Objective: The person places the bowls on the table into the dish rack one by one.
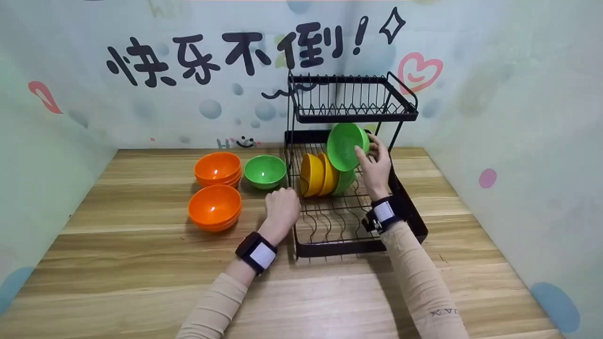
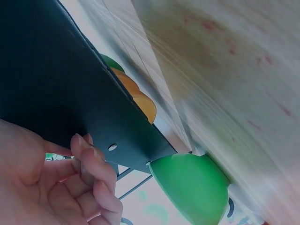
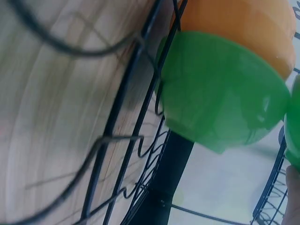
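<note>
My right hand (image 1: 376, 165) pinches the rim of a green bowl (image 1: 345, 147), thumb on the inner side and fingers behind. That bowl is tilted on its side above the lower tier of a black dish rack (image 1: 339, 249). Below it another green bowl (image 3: 220, 93) stands on edge in the wires, beside two yellow bowls (image 1: 312, 175). My left hand (image 1: 282, 209) is at the rack's left side; in the left wrist view its fingers (image 2: 101, 176) curl loosely close to the black side panel (image 2: 70, 79), holding nothing. A third green bowl (image 1: 265, 172) sits upright on the table just beyond that hand.
Left of the rack, two stacks of orange bowls, a far one (image 1: 217, 168) and a near one (image 1: 215, 207), stand on the wooden table (image 1: 118, 263). The rack's upper tier (image 1: 355, 117) overhangs the lower one. A printed backdrop (image 1: 188, 113) rises behind.
</note>
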`<state>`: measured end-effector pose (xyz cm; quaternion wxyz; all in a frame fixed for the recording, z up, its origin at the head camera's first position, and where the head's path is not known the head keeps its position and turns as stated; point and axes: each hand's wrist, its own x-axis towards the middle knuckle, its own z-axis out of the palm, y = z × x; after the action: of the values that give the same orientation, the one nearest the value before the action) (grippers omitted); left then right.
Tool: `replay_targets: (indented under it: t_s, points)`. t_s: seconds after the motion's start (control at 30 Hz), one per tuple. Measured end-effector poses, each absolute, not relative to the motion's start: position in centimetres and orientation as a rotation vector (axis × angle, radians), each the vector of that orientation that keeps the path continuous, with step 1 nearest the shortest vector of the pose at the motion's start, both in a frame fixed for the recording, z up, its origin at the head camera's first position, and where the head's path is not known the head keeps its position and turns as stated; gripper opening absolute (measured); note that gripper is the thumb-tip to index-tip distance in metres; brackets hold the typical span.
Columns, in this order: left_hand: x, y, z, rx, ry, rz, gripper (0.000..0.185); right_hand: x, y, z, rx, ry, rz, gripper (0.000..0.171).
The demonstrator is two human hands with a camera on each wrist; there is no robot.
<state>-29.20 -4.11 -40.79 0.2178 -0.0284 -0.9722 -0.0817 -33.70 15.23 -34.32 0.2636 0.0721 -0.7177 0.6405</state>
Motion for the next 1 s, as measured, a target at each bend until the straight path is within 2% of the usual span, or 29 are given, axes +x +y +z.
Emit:
replay_targets:
  t_s: [0.13,0.4,1.0]
  points:
    - [-29.1,-4.1,-40.7,-0.076,-2.690,-0.241,0.021,-33.9,16.0,-34.4,0.160,-1.919,1.711,0.053]
    - [-29.2,-4.2,-40.9,-0.081,-2.676,-0.239,0.021,-37.0,18.2,-36.6,0.042,-1.903,1.683,0.057]
    - [-29.2,-4.2,-41.0,-0.096,-2.687,-0.219,0.020,-37.8,19.2,-37.7,-0.091,-2.085,1.502,0.062]
